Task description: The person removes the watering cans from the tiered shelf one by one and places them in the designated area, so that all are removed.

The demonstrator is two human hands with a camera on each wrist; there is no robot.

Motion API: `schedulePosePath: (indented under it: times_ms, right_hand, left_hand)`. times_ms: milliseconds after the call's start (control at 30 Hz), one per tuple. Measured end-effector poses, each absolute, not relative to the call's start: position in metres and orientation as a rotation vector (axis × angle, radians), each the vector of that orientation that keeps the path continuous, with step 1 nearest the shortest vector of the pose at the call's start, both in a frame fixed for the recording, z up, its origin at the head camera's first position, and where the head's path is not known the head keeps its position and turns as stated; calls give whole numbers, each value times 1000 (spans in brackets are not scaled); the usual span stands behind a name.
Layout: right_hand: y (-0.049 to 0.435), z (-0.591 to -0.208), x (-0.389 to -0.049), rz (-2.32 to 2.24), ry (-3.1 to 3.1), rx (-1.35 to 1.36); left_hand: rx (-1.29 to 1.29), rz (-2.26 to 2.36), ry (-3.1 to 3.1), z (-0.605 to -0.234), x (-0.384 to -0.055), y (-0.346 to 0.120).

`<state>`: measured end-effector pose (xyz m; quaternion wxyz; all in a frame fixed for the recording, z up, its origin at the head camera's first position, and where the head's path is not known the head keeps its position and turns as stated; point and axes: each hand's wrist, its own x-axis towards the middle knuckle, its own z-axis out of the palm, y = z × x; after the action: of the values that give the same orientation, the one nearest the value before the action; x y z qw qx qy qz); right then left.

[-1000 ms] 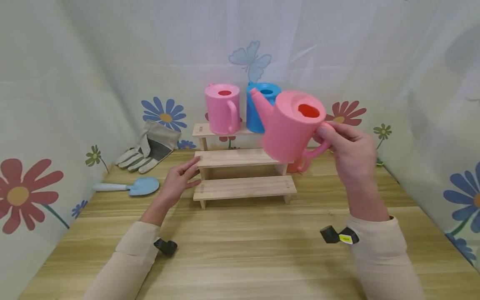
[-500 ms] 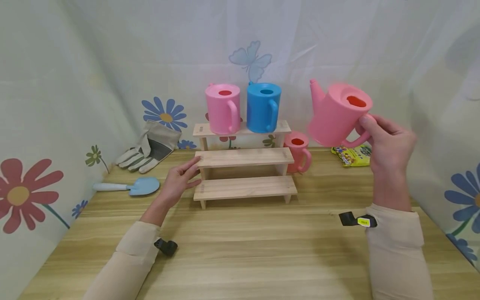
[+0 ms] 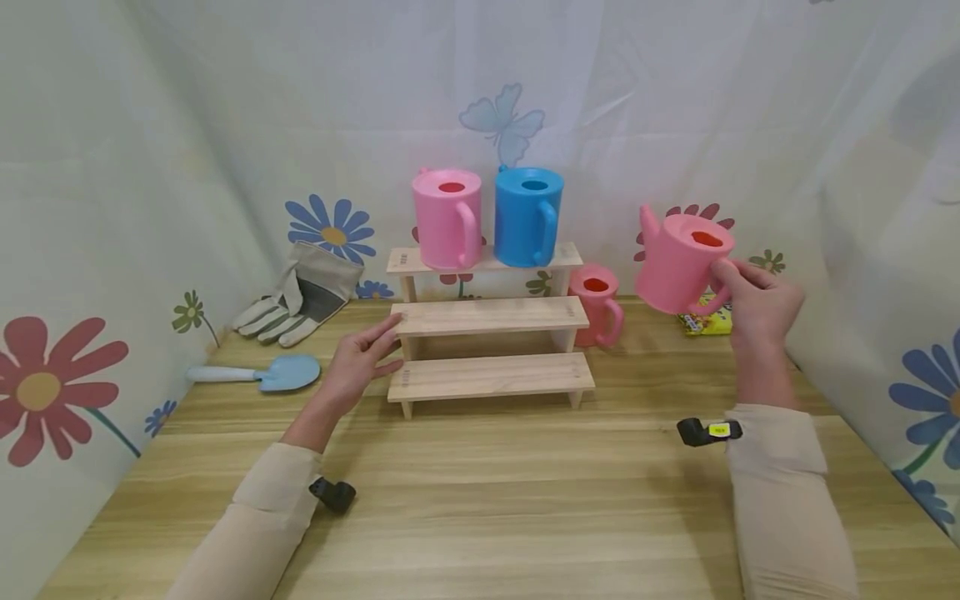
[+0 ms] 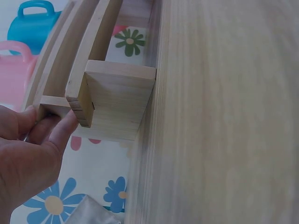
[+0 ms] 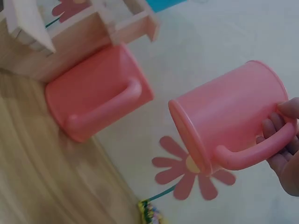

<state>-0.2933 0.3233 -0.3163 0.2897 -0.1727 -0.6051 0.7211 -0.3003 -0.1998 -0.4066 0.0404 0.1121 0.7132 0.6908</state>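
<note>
My right hand (image 3: pixel 765 304) grips the handle of a pink watering can (image 3: pixel 678 262), held up in the air at the right with its spout to the left. The right wrist view shows this raised can (image 5: pixel 229 116) tilted, the fingers round the handle's upper part. My left hand (image 3: pixel 360 367) pinches the left end of a three-step wooden stand (image 3: pixel 487 315) at its middle step; in the left wrist view, thumb and fingers lie on either side of the wood. A light pink can (image 3: pixel 447 221) and a blue can (image 3: pixel 527 218) stand on the top step.
Another pink watering can (image 3: pixel 596 304) stands on the table just right of the stand. A yellow packet (image 3: pixel 708 321) lies behind the raised can, partly hidden. Gardening gloves (image 3: pixel 300 293) and a light blue trowel (image 3: pixel 288 373) lie at the left. Flowered curtains surround the table.
My right hand has carried the pink can rightward from in front of the stand, then lowered it and moved it slightly farther back. The left hand stays on the stand.
</note>
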Motion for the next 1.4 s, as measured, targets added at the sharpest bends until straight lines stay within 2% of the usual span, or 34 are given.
schedulePosePath:
  times_ms: [533,1400]
  right_hand:
    - [329,-373,-319,1758,-1932,-576]
    - [319,-405,-335,1769,-1977,-565]
  left_hand:
    - [338,2109,2195,-407,-300,-199]
    - [338,2125,2200,-407,-302,-198]
